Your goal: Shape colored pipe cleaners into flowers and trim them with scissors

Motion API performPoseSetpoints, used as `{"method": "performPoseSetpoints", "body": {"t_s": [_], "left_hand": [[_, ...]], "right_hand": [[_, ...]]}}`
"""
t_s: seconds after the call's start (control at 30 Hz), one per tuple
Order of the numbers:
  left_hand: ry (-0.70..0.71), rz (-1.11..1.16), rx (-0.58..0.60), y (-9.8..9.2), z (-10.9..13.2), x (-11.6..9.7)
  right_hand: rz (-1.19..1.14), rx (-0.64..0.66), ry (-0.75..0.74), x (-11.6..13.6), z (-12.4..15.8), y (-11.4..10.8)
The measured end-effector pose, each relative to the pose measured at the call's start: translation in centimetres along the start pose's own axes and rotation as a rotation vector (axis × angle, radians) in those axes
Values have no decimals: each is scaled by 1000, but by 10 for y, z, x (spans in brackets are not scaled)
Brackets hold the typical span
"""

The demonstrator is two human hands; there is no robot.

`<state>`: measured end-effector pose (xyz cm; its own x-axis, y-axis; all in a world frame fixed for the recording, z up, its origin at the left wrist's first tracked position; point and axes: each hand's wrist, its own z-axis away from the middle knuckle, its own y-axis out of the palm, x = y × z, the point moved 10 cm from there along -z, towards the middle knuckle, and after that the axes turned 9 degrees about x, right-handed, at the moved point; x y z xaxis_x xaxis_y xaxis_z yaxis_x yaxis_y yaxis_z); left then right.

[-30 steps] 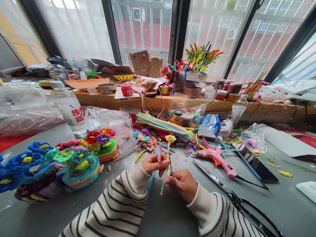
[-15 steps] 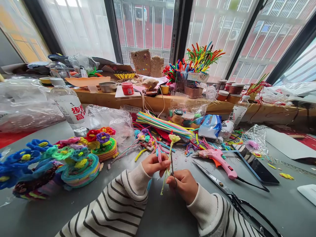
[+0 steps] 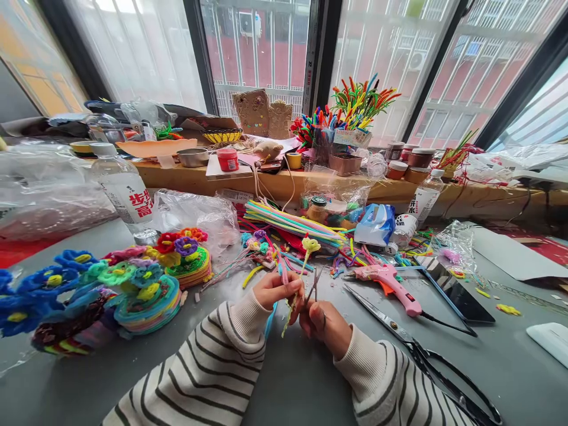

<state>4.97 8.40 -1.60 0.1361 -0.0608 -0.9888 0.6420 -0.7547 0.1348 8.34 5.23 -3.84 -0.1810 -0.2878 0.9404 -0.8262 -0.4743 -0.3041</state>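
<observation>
Near the middle of the grey table, my left hand pinches the stem of a small pale yellow flower, which points up. Pink and light blue fuzzy strips also come out of its fingers. Close on the right, my right hand is closed round the handles of small scissors, whose blades point up and stand slightly apart. The blades are beside the flower's stem; whether they touch it I cannot tell. The stem's fuzzy yellow-green lower end hangs below my left fingers.
Fuzzy flowers on round bases stand at left. A pink glue gun, large black-handled scissors and a phone lie at right. Behind are a bundle of fuzzy sticks, bottles and a wooden ledge with jars.
The small scissors have opened and turned, and their blades now show right of the stem. The flower's lower end has shifted slightly left and up. The view has shifted slightly.
</observation>
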Motion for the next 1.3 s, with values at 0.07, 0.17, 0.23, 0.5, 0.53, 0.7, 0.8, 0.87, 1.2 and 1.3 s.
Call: {"method": "performPoseSetpoints", "body": {"t_s": [0.07,0.17,0.23,0.5,0.53,0.7,0.8,0.87,1.2,1.3], "left_hand": [[-16,3,12,1,0,2],[-27,25,31,3,1,5],[-21,52,30,4,1,6],[-92,130,112,11,-1,16],[-97,132,108,11,-1,17],[-107,140,80,8,0,19],[-113,149,81,6,0,21],[-101,132,80,4,-1,21],[-66,99,-1,-1,-1,12],[-57,102,12,0,-1,12]], "right_hand": [[17,36,-15,2,-1,4],[37,49,-32,5,-1,5],[41,43,-49,9,-1,4],[-20,2,-91,14,0,-1],[-35,0,-89,13,0,-1],[-62,-20,-115,16,0,-5],[-35,-30,-91,17,0,-6],[-4,-42,-52,15,0,-7],[71,3,-28,9,0,0],[62,24,-60,12,0,2]]}}
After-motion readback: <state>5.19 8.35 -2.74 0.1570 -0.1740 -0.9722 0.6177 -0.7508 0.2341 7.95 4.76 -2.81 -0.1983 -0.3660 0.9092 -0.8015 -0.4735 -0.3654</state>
